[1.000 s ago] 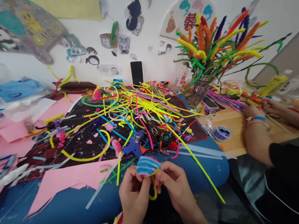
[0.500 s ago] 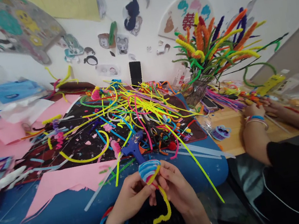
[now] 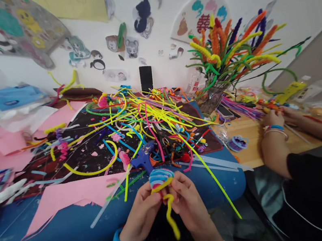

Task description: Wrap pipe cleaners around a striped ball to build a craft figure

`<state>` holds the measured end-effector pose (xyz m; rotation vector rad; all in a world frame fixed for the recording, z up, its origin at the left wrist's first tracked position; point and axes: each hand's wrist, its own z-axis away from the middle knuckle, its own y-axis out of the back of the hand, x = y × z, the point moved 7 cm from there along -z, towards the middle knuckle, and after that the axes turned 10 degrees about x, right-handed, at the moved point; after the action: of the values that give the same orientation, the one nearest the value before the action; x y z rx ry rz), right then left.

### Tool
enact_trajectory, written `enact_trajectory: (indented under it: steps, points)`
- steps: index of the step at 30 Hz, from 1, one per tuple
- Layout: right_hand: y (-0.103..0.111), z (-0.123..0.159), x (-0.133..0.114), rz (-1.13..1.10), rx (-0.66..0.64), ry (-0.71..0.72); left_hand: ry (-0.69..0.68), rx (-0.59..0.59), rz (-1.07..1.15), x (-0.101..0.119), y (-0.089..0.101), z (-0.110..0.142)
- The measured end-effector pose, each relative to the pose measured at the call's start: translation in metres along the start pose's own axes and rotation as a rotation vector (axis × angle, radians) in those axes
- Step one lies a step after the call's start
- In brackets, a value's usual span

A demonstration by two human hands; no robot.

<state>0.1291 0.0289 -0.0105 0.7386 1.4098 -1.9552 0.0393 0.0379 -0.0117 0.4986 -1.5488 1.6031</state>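
Between my hands is a small rounded piece of coiled pipe cleaner (image 3: 160,176), blue and white on top with a yellow edge and some pink beneath. My left hand (image 3: 147,205) pinches its left side, fingers closed. On the right side my right hand (image 3: 188,194) grips it with thumb and fingers. A loose yellow pipe cleaner tail (image 3: 172,219) dangles from it between the hands. Just beyond the piece, a blue glue gun (image 3: 144,158) lies on the table. Where the fingertips meet underneath is partly hidden.
A tangled heap of yellow pipe cleaners (image 3: 153,111) covers the dark mat. Pink sheets (image 3: 75,200) lie to the left, clear glue sticks (image 3: 214,163) to the right. Scissors (image 3: 173,147) sit near the glue gun. At right, a co-worker's hands (image 3: 273,118) work beside a vase of pipe-cleaner flowers (image 3: 212,97).
The coiled piece has tipped, so its striped top shows more and the yellow edge lies flatter. Its yellow tail has swung and hangs straighter. My left wrist has shifted slightly right.
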Motion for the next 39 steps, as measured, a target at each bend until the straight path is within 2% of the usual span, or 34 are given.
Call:
enact_trajectory:
  steps: [3,8,15,22,25,30,35,39]
  points:
    - [-0.001,0.000,-0.003,-0.023,0.027,0.046,0.019,0.048,0.046,-0.004,0.001,0.001]
    - [0.003,-0.001,-0.003,-0.062,0.063,0.071,-0.048,0.152,0.052,-0.002,0.010,0.003]
    - [0.002,0.001,-0.002,-0.092,0.058,0.105,-0.035,0.135,0.001,-0.002,0.003,0.003]
    - [0.005,-0.001,-0.006,-0.105,0.059,0.178,-0.204,0.196,-0.194,0.009,0.020,0.009]
    - [0.007,-0.001,-0.011,-0.091,0.051,0.191,-0.229,0.135,-0.235,0.018,0.020,0.008]
    - [0.007,0.000,-0.015,-0.064,0.061,0.198,-0.257,0.061,-0.136,0.028,0.011,0.006]
    - [0.002,0.005,-0.012,-0.020,0.058,0.214,-0.338,0.137,-0.128,0.027,0.016,0.005]
    - [0.008,0.005,-0.018,0.005,0.106,0.284,-0.424,0.187,-0.281,0.028,0.029,0.011]
